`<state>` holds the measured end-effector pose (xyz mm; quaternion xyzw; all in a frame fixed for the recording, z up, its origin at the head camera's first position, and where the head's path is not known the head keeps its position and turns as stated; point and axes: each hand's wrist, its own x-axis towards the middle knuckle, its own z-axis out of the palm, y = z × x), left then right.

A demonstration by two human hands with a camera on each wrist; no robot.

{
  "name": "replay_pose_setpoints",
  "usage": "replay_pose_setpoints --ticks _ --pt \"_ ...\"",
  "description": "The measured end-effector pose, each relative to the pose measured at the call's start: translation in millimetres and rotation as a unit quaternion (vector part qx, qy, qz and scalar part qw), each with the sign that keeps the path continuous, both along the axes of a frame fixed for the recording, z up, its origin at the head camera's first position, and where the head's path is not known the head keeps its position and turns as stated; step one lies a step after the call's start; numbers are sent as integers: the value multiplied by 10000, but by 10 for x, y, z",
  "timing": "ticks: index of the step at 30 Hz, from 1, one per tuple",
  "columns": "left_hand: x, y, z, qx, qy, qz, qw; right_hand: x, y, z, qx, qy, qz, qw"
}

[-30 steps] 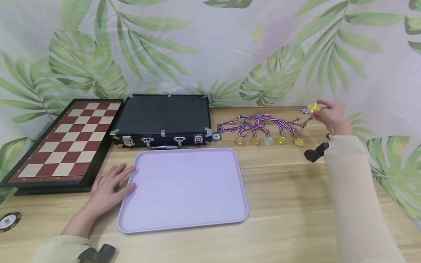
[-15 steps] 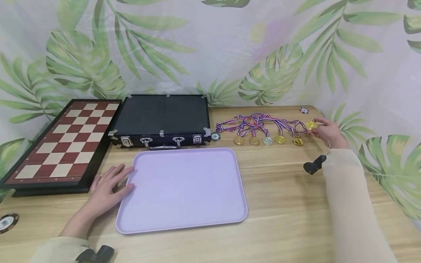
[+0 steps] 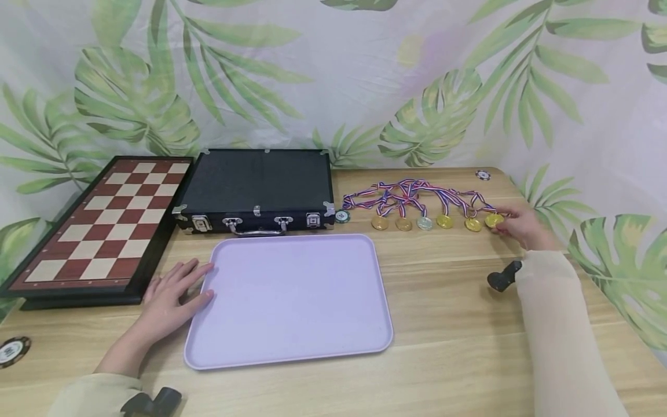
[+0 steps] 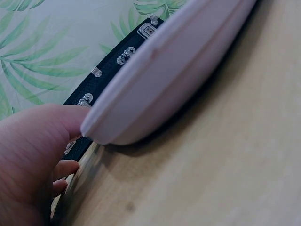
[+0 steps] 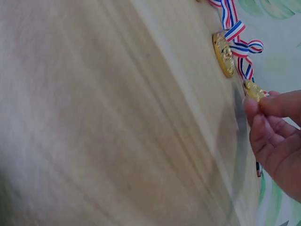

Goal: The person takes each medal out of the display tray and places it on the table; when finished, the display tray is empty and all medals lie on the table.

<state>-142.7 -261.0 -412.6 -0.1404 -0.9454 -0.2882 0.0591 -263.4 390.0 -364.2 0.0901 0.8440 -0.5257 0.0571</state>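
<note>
On a wooden surface [image 3: 448, 324], a lilac tray [image 3: 292, 301] lies near centre, steadied by the flat, relaxed left hand [image 3: 169, 298] at its left edge, while the right hand [image 3: 523, 227] pinches a gold medal [image 3: 493, 220], setting it rightmost in the far row of medals [image 3: 424, 222].

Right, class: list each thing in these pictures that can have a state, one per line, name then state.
Black case: lid closed, lying flat.
Lilac tray: flat on the table, nothing in it.
Chessboard: laid open, no pieces on it.
Gold medal: pinched at the right end of the medal row.
Right hand: pinches the gold medal.
Left hand: fingers straight, resting against the tray's left edge.
</note>
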Motion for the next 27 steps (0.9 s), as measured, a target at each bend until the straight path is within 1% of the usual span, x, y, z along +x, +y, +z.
replay_pose_setpoints --ticks 5,8,11,15,21,24,27 --pt "-6 -1 1 1 1 -19 10000 19 22 -50 544 -143 26 9984" --pt "-11 -1 2 -10 -17 -17 10000 1 37 -83 973 -18 63 9952" --pt "-15 1 8 -26 -18 -14 10000 -18 48 -116 1451 94 89 9893" --pt "-21 2 22 -32 -4 -23 10000 -23 58 -156 1747 186 1 9844" --pt "-9 2 30 -21 -28 -29 10000 2 46 -184 1538 429 -248 9869" --pt "-5 -13 36 2 -69 -23 10000 40 11 -157 1371 557 -241 9887" --pt "-14 -38 68 28 -180 -74 9998 84 -45 -81 1249 876 -99 9882"
